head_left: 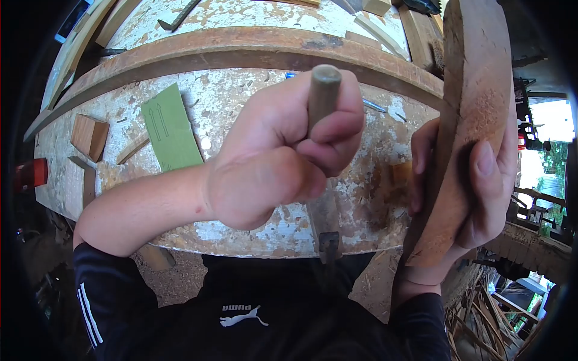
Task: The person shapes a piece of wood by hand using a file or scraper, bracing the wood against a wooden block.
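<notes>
My left hand (289, 150) is closed in a fist round a tool with a round wooden handle (325, 90), held close to the camera with its butt end up. Below the fist, over the table's near edge, is a dark metal part (329, 242) that seems to belong to this tool; blur hides its exact kind. At the right, my right hand (490, 186) grips a thick, curved piece of wood (478, 78), held up steeply. My fingers show on its left side and one digit lies across its near face. A patch of the wood looks rough and splintered.
A long curved wooden beam (241, 48) spans the paint-flaked table (235, 234). On the left lie a green card with arrows (171, 129), a wooden block (90, 135) and a thin wood strip (132, 149). A dark metal bar (180, 18) rests behind. Scrap wood (487, 319) is heaped at lower right.
</notes>
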Demonstrator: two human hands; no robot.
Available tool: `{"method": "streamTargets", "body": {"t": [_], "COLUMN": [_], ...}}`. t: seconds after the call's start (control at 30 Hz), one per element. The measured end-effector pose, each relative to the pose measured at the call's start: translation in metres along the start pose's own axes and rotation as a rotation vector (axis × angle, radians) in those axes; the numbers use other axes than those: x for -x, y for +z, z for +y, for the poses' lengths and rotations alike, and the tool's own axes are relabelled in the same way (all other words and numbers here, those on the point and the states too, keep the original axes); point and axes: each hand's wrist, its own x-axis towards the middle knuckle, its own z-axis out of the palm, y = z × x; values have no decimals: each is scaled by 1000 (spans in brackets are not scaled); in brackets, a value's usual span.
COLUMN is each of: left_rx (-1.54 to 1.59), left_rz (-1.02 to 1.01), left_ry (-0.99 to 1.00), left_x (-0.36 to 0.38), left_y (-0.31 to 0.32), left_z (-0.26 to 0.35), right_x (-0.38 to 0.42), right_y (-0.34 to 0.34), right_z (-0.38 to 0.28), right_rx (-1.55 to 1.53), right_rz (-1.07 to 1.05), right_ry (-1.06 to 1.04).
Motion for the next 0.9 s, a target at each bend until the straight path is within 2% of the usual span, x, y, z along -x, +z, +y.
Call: {"method": "streamTargets", "body": {"t": [0.1,0.17,0.2,0.27,0.4,0.47,0.5,0.53,0.57,0.63,0.73,0.77,0.8,0.87,0.9], "left_rx": [-25,-64,-68,-83,-90,-42,-83,-97,-106,-153,-139,-91,-151,-248,-285], "left_rz": [-30,-22,-45,-85,-148,-130,-18,-97,-172,-254,-11,-49,-97,-188,-197], "left_ry": [46,19,65,162,139,115,49,111,172,217,65,45,89,162,198], "left_x": [-1,-2,-3,-5,-5,-4,-1,-3,-7,-9,1,-1,-2,-2,-8], "left_y": [3,4,2,-2,-3,1,6,1,-4,-12,5,-3,-5,-5,-8], "left_z": [-3,0,-3,-13,-10,-9,-5,-7,-10,-16,-3,-2,-3,-9,-11], "right_x": [0,-4,-6,-16,-34,-11,-5,0,0,2,3,3,2,-53,-63], "right_y": [-23,-32,-37,-53,-67,-38,-31,-25,-9,-6,-1,3,-23,-93,-87], "right_z": [4,1,-1,-22,-75,-32,-41,-49,-36,-40,-54,-66,-56,-66,-73], "right_rx": [-84,-43,-21,-92,-228,299,334,370,94,325,646,705,586,148,-91], "right_rz": [-208,-324,-385,-519,-795,-581,-546,-510,-276,-357,-446,-497,-413,-856,-1051], "right_ry": [76,50,34,177,480,-346,-302,-258,-315,-269,-208,-170,-192,281,524]}}
